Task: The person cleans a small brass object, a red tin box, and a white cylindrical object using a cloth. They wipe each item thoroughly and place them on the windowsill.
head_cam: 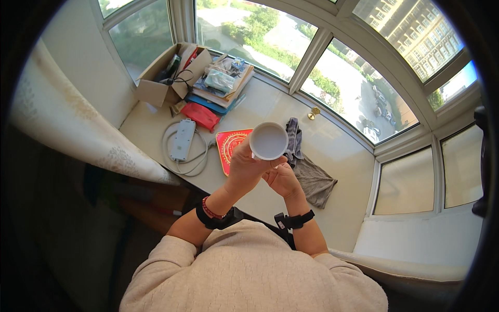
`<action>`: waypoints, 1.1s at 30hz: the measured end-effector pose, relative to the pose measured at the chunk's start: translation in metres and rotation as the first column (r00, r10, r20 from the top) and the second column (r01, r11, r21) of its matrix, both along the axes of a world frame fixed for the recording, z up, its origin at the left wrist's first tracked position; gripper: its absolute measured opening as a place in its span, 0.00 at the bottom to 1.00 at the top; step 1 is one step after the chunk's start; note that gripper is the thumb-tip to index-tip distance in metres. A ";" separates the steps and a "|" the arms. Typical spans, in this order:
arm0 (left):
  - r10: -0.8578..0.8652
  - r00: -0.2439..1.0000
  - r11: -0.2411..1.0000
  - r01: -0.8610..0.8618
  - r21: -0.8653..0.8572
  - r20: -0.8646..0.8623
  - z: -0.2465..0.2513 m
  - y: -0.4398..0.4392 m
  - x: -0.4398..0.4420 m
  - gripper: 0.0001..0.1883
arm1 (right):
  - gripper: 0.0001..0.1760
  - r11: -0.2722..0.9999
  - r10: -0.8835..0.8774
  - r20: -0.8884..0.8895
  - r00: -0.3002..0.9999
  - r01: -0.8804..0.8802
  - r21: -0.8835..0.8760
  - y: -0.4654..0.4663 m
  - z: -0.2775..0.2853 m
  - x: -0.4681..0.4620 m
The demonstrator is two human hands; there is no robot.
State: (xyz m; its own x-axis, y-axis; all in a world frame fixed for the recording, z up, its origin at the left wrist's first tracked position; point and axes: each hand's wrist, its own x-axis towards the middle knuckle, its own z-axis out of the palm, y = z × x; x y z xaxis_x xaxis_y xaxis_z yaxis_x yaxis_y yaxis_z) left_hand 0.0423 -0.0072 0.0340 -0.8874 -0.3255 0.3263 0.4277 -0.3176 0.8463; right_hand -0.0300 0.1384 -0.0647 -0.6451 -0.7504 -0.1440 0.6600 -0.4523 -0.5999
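My left hand [249, 165] grips a round white cup [269, 141] by its side, above the windowsill counter. The cup's wide round face is towards me and looks pale grey; whether that is its inside or its base I cannot tell. Just below the cup, my right hand [281, 178] has its fingers bent close to the left fingertips; what they touch is hidden. Behind my left hand lies a red square board [226, 150] with gold patterns, partly covered. A crumpled grey cloth [315, 183] and a dark patterned cloth [294, 136] lie to the right of the hands.
A white power strip [183, 139] with a coiled cable lies on the left, near a red pouch [200, 116]. An open cardboard box [153, 92] and a stack of books and papers [234, 95] stand at the back left. A small brass-coloured object [313, 114] is near the window.
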 end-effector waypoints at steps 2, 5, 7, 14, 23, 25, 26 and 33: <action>0.039 0.997 0.999 -0.040 0.016 0.063 -0.005 -0.004 0.000 0.21 | 0.18 0.998 0.055 0.034 0.998 -0.055 0.010 0.000 -0.007 0.004; 0.020 0.992 0.996 -0.031 0.085 0.127 -0.014 -0.013 0.001 0.20 | 0.14 0.974 0.113 0.022 0.993 -0.115 0.196 0.001 -0.018 0.009; 0.042 0.993 0.998 -0.047 0.050 0.110 -0.020 -0.018 0.001 0.19 | 0.12 0.921 0.113 0.044 0.993 -0.121 0.369 0.002 -0.024 0.010; 0.191 0.981 0.912 -0.174 -0.372 0.010 -0.034 -0.039 -0.003 0.17 | 0.10 0.887 -0.049 -0.043 0.998 0.063 0.457 0.006 -0.029 0.005; -0.164 0.971 0.958 0.115 0.262 0.175 -0.028 -0.049 -0.014 0.20 | 0.40 0.975 0.058 0.163 0.985 -0.091 0.203 -0.025 -0.006 0.005; -0.238 0.959 0.871 0.140 0.470 0.156 -0.028 -0.056 -0.020 0.20 | 0.44 0.974 0.168 0.099 0.981 -0.181 0.139 -0.027 0.001 0.005; -0.255 0.952 0.846 0.134 0.517 0.170 -0.029 -0.059 -0.023 0.23 | 0.44 0.970 0.205 0.073 0.976 -0.212 0.122 -0.027 0.004 0.004; -0.318 0.934 0.827 0.191 0.530 0.160 -0.038 -0.069 -0.033 0.19 | 0.40 0.974 0.214 -0.025 0.977 -0.212 0.077 -0.027 0.014 0.006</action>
